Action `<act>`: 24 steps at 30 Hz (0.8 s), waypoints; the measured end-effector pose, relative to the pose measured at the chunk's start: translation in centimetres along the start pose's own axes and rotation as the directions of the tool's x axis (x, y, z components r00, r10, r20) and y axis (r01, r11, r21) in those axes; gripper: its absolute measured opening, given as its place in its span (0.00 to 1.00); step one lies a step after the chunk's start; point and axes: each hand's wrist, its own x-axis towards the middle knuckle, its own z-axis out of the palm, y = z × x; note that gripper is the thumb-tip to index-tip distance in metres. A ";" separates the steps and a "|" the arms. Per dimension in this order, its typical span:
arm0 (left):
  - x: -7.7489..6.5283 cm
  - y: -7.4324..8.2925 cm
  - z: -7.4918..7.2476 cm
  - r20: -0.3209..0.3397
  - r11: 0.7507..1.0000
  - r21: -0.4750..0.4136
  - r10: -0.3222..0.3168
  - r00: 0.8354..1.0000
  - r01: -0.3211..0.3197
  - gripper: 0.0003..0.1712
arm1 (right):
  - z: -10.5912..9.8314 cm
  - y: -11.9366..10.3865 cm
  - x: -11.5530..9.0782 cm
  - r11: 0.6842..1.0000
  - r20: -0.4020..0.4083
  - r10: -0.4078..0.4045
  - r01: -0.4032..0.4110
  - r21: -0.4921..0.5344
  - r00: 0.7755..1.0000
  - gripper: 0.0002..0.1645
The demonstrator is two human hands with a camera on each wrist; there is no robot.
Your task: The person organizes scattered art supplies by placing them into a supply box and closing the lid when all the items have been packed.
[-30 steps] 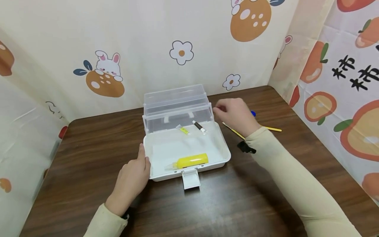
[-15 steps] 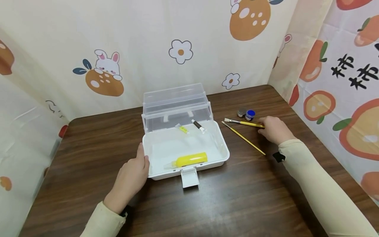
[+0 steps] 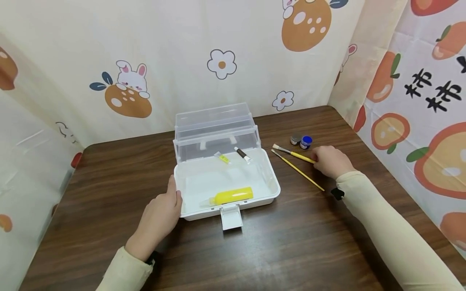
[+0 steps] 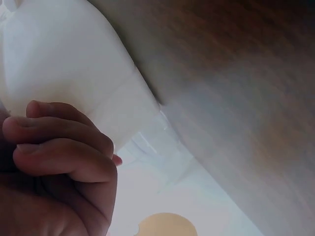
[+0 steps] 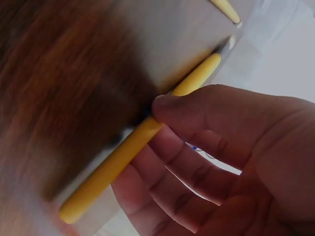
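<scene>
A white box (image 3: 196, 182) with its clear lid (image 3: 214, 121) raised stands on the table. My left hand (image 3: 158, 214) holds its left edge, thumb at the rim and index finger along the wall. In the left wrist view, the other fingers (image 4: 78, 142) are curled beside the white wall. My right hand (image 3: 331, 161) pinches the yellow handle of a flat paintbrush (image 3: 302, 157), whose pale bristles point toward the box. The right wrist view has the thumb pressed on that handle (image 5: 113, 167). A thinner paintbrush (image 3: 298, 170) lies just in front.
Inside the box lie a yellow squeeze bottle (image 3: 233, 195), a small yellow tube (image 3: 223, 158) and a dark-labelled tube (image 3: 242, 154). Behind the brushes sit a dark-lidded jar (image 3: 295, 140) and a blue-lidded jar (image 3: 306, 141). The box's latch (image 3: 231, 218) hangs at its front. Printed curtains border the table.
My right hand has gone from beside the lid rightward to the flat paintbrush and taken hold of it. The brush's handle end has swung toward me. The left hand stays at the box.
</scene>
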 end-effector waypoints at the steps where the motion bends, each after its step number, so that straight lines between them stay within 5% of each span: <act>1: 0.0 0.0 0.0 0.002 1.000 0.003 0.002 1.000 -0.002 0.35 | 0.0 -0.1 0.0 1.000 -0.005 0.000 0.000 0.003 1.000 0.03; 13: 0.1 -0.1 0.0 0.004 1.000 0.027 0.011 1.000 -0.011 0.35 | -2.7 -1.0 -1.2 0.996 -0.151 -0.016 0.029 0.081 0.988 0.08; 20: 0.2 -0.1 -0.2 -0.009 0.998 0.045 0.033 0.999 -0.032 0.35 | -5.2 -3.8 -2.1 0.990 -0.328 -0.049 0.090 0.110 0.943 0.08; 24: 0.1 -0.1 -0.2 0.000 0.999 0.045 0.030 1.000 -0.030 0.35 | -5.9 -5.4 -1.9 0.986 -0.360 -0.095 0.139 0.097 0.928 0.08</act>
